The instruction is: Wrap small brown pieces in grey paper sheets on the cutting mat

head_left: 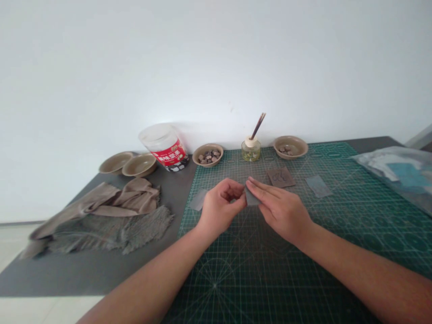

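My left hand (221, 202) is closed in a pinch at the left edge of a small clear plastic bag (252, 198). My right hand (281, 207) has its fingers pressed together on the bag's right side, with the thumb tucked underneath. Both hands are just above the green cutting mat (222, 256), fingertips close together. Another small clear bag (198, 200) lies partly behind my left hand. To the right of my right hand lies one more clear bag (318, 186), and beyond the fingers a brown square sheet (281, 177) with dark handwritten marks.
Along the wall stand a bowl of small stones (208, 155), a reed diffuser (251, 150), a bowl with a few stones (290, 147) and a red-labelled plastic jar (165, 148). Two bowls (139, 165) and crumpled cloths (111, 220) sit left. A large plastic bag (401, 173) lies right.
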